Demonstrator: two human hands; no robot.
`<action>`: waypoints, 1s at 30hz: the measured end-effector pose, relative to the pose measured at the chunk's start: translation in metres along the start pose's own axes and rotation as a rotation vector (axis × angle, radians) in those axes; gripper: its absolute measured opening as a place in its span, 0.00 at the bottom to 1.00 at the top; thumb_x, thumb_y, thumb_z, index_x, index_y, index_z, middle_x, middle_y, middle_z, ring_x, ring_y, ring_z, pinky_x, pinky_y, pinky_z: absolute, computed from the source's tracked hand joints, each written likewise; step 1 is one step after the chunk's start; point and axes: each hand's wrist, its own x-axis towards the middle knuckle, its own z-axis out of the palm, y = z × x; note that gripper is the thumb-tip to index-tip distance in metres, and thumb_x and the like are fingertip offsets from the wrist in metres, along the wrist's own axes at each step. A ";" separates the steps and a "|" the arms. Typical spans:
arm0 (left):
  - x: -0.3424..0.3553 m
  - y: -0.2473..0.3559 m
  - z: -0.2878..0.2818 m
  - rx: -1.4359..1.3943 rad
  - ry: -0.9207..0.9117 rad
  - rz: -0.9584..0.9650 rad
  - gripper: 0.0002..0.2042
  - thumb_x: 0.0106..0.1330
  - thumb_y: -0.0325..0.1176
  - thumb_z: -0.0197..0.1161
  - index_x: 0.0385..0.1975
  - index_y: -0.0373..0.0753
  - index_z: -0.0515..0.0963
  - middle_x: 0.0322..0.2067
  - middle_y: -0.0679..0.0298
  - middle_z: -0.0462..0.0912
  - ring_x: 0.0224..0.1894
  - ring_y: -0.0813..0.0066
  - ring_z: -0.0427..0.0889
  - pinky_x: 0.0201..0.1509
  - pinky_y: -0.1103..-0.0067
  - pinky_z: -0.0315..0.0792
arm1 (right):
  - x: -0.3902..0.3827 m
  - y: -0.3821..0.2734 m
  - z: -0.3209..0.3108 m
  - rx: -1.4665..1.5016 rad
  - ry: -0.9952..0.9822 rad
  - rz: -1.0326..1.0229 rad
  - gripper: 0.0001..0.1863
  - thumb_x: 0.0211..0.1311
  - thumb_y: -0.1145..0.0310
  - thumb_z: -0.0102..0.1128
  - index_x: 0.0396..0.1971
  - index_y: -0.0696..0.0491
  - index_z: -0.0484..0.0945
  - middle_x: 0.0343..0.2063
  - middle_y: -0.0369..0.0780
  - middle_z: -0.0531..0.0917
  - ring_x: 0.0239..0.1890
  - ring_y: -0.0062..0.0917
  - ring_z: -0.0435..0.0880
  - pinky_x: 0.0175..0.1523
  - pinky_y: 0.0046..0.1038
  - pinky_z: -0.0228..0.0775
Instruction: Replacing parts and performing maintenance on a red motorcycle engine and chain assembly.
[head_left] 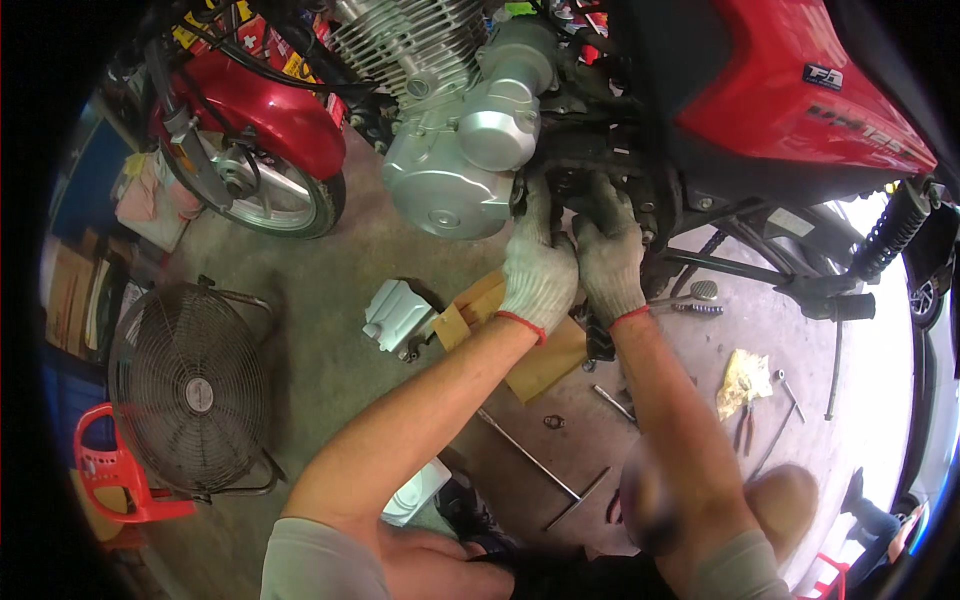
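Both my hands wear pale knitted gloves with red cuffs and reach into the dark underside of a motorcycle, just right of the silver engine (448, 202). My left hand (538, 270) has its fingers up against the black metal housing (575, 178) beside the round engine cover. My right hand (610, 255) is close beside it, fingers curled up at that housing, near bolts on its right. Both sets of fingertips are partly hidden, and what they grip is unclear. Below my hands lies brown cardboard (545, 370), with a silver cast part (395, 315) at its left.
A floor fan (195, 393) and red chair (100, 460) stand left, below the front wheel (310, 205). Tools, including a T-bar (535, 470), pliers (745, 428) and a soiled cloth (743, 385), lie below. Red bodywork (760, 100) overhangs at upper right. Another person (870, 520) is at lower right.
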 end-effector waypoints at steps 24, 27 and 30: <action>-0.007 -0.011 0.007 0.216 0.016 0.128 0.33 0.67 0.27 0.50 0.71 0.40 0.46 0.51 0.37 0.74 0.50 0.39 0.76 0.49 0.59 0.74 | 0.008 -0.008 -0.005 -0.339 0.011 -0.197 0.28 0.54 0.73 0.54 0.59 0.56 0.69 0.52 0.57 0.74 0.53 0.50 0.75 0.59 0.43 0.68; -0.007 -0.010 0.004 0.190 -0.014 0.109 0.33 0.67 0.27 0.51 0.72 0.41 0.46 0.50 0.37 0.74 0.48 0.39 0.77 0.48 0.58 0.74 | 0.007 -0.010 -0.004 -0.347 0.012 -0.195 0.28 0.54 0.73 0.54 0.59 0.56 0.69 0.53 0.58 0.73 0.53 0.51 0.74 0.58 0.44 0.68; -0.006 -0.006 0.000 0.179 -0.050 0.031 0.34 0.64 0.24 0.53 0.71 0.42 0.49 0.50 0.39 0.76 0.49 0.43 0.78 0.50 0.62 0.74 | 0.005 -0.013 -0.004 -0.371 0.023 -0.216 0.29 0.54 0.72 0.54 0.60 0.56 0.68 0.53 0.59 0.72 0.53 0.51 0.74 0.57 0.44 0.69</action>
